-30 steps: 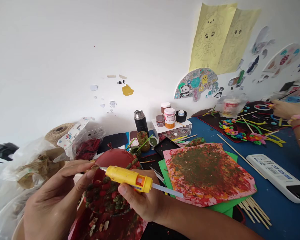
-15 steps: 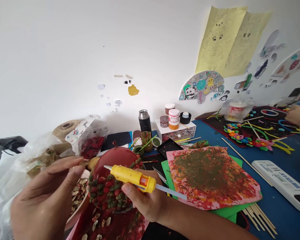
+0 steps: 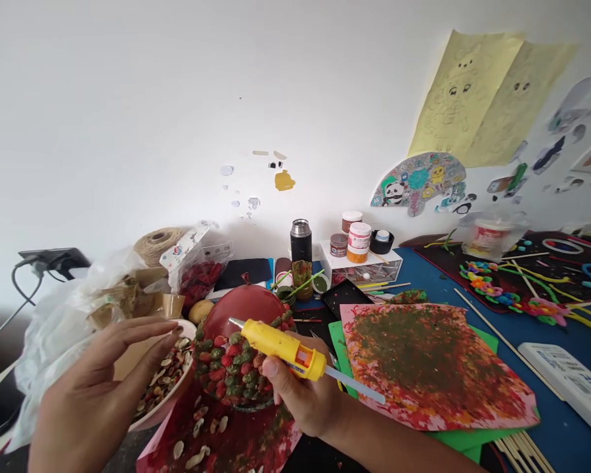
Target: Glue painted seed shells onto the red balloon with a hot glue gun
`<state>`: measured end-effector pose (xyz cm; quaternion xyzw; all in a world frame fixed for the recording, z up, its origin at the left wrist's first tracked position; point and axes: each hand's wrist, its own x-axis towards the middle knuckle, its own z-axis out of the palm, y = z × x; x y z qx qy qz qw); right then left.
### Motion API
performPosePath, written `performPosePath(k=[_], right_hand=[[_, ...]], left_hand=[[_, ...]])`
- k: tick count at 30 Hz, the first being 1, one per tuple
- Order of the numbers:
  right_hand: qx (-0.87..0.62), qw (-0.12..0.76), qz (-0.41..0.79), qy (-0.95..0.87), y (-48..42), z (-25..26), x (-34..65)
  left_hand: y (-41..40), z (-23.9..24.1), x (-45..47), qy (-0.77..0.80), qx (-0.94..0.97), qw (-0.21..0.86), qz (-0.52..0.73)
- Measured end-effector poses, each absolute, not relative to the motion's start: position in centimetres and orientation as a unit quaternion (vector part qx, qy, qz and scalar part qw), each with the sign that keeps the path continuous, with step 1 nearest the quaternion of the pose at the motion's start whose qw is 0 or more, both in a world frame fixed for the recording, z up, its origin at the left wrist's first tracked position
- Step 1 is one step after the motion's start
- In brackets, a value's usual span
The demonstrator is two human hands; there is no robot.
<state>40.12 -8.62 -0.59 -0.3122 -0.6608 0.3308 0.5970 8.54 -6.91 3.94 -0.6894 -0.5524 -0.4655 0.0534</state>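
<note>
Yellow glue gun (image 3: pixel 282 348), gripped by the right hand (image 3: pixel 308 397) at lower centre, partly hides a balloon (image 3: pixel 249 307). Lower left, the left hand (image 3: pixel 91 387) nearly pinches — whether on anything, I cannot tell.

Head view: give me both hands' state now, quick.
Left hand: pinched closed, apparently on a small brown piece.
Right hand: closed, holding the yellow glue gun.

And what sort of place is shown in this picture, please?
Probably an art and craft workspace: the right hand holds a yellow glue gun, paint jars stand on a small drawer box, and a paint-smeared sheet lies nearby.
</note>
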Motion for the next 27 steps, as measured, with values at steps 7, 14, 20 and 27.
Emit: performPosePath(k=[7,14,20,27], right_hand=[[-0.293,0.598,0.319,-0.674,-8.8,-0.1,40.2],[-0.303,0.589,0.296,-0.688,-8.9,-0.1,40.4],[-0.307,0.584,0.270,-0.701,-8.9,0.2,40.5],[-0.297,0.586,0.277,-0.701,-8.8,0.1,40.5]], left_hand=[[-6.0,4.8,9.0,-0.495,-0.774,0.058,-0.391],[-5.9,5.5,10.6,-0.463,-0.795,0.081,-0.383],[-5.4,5.4,10.0,-0.455,-0.809,0.097,-0.361],[-5.5,5.0,10.8,-0.448,-0.798,0.104,-0.389]])
